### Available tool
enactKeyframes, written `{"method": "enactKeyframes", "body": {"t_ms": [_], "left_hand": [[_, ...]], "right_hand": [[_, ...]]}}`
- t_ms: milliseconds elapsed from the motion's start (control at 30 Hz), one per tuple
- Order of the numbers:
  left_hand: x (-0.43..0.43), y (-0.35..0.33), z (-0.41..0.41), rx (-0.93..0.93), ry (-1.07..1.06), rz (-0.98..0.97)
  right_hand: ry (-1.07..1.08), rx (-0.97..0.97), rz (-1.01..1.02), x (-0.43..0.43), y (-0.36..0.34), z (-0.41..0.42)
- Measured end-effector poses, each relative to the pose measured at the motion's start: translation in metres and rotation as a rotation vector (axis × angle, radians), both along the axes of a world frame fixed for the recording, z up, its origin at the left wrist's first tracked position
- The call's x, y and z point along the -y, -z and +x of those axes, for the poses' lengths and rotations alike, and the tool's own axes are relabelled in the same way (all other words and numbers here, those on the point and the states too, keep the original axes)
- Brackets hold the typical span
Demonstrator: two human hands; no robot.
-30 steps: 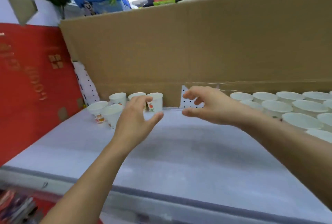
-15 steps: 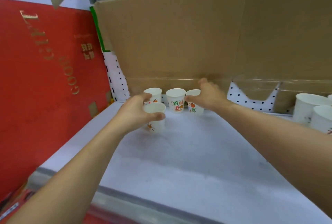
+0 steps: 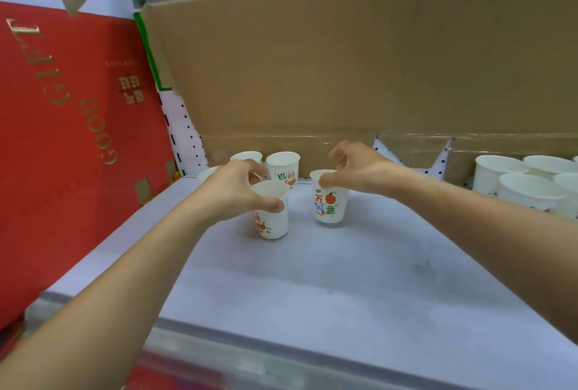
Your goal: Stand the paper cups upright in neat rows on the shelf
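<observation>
Pale grey shelf (image 3: pixel 312 289) is spreading out below you, and both your bare forearms are reaching across it from the near edge. Your left hand (image 3: pixel 234 194) is curling over the rim of a printed paper cup (image 3: pixel 272 220), thumb on the near side and fingers on the far side, and the cup is leaning slightly. Just beside it, your right hand (image 3: pixel 356 167) is pinching the rim of a second cup (image 3: pixel 330 206), the one with the orange fruit print, which is sitting upright. Whether either base is resting on the shelf cannot be told from this view. The two hands are working apart, each clamped on its own cup.

Behind them, a green-lettered cup (image 3: pixel 284 169) is standing upright, with a rear cup (image 3: pixel 247 156) beside it and a half-hidden cup (image 3: pixel 206 173) peeking out left of your hand. Well off to the right, a cluster of cups (image 3: pixel 516 184) is standing mouths-up. At the back, a cardboard sheet (image 3: pixel 344 61) is leaning against the pegboard (image 3: pixel 187 136), and a red gift box (image 3: pixel 62 145) is closing off the left side.
</observation>
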State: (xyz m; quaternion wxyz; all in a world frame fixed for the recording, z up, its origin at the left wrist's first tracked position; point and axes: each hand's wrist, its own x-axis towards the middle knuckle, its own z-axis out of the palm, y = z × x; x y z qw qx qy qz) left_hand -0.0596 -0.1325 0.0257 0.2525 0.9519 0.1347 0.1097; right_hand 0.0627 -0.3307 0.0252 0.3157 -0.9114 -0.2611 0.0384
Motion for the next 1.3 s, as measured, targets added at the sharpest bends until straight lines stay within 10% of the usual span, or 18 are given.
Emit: {"method": "enactKeyframes", "body": {"t_ms": [233, 700, 1100, 1300], "left_hand": [[0.088, -0.003, -0.014, -0.008, 0.208, -0.337], [0.335, 0.0, -0.03, 0.005, 0.501, -0.132], [0.416, 0.009, -0.038, 0.015, 0.337, 0.154], [0.406, 0.01, -0.041, -0.024, 0.408, -0.135]], "right_hand": [[-0.166, -0.084, -0.022, 0.123, -0.032, -0.055], [0.029, 0.093, -0.175, 0.38, -0.048, -0.136], [0.008, 0.178, -0.377, 0.433, -0.021, -0.142], [-0.028, 0.275, -0.377, 0.44, -0.021, -0.147]]}}
